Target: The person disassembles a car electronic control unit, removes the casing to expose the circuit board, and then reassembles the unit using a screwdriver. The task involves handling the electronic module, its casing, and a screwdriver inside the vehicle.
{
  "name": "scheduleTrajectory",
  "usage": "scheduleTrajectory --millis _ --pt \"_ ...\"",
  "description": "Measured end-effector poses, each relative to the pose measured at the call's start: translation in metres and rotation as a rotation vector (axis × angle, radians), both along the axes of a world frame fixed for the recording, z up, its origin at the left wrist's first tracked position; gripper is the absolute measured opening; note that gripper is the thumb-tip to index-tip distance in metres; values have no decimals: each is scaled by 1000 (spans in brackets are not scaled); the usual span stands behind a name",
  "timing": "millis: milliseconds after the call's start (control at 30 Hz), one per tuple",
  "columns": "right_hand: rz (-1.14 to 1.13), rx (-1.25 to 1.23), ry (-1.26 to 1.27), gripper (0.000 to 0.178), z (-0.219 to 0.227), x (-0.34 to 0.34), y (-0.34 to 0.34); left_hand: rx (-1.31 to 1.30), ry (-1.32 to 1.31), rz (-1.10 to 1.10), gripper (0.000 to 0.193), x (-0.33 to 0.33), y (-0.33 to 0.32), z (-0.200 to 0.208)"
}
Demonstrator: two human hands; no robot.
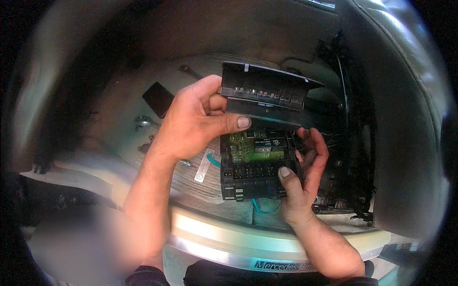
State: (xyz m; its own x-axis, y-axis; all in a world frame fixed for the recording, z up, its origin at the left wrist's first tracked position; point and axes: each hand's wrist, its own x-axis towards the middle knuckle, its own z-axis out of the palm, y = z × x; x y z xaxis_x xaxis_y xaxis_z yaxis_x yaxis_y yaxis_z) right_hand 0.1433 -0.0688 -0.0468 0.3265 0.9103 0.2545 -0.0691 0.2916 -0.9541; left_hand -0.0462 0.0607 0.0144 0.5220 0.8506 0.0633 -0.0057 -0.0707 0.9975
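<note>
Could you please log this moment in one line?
left hand: black cover held | right hand: black housing held | green circuit board: exposed

Light is dim; the sill (214, 231) glares; edges bend.

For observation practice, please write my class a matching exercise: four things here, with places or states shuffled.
1. black plastic trough-shaped cover
2. green printed circuit board
3. white rectangular tag
4. dark flat rectangular object

A. beside a teal cable
B. held in the left hand
C. left of the left hand
D. inside a black plastic housing

Pairs: 1-B, 2-D, 3-A, 4-C
</note>
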Motion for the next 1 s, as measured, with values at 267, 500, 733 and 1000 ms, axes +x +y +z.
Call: scheduleTrajectory --millis 267,500,733,1000 --pt "-1 24 22 89 2 -3 1 -14 -44 -9 51 -2 5 -5" --pt "-35 37 -71 90 -3 -2 0 -32 -42 -26 56 -7 5 -3" --pt "-40 78 -270 86 -8 2 -2 -59 -116 -30 62 -3 0 5" --pt "-37 94 -318 85 -11 4 -3 10 -126 -66 46 -6 1 6"
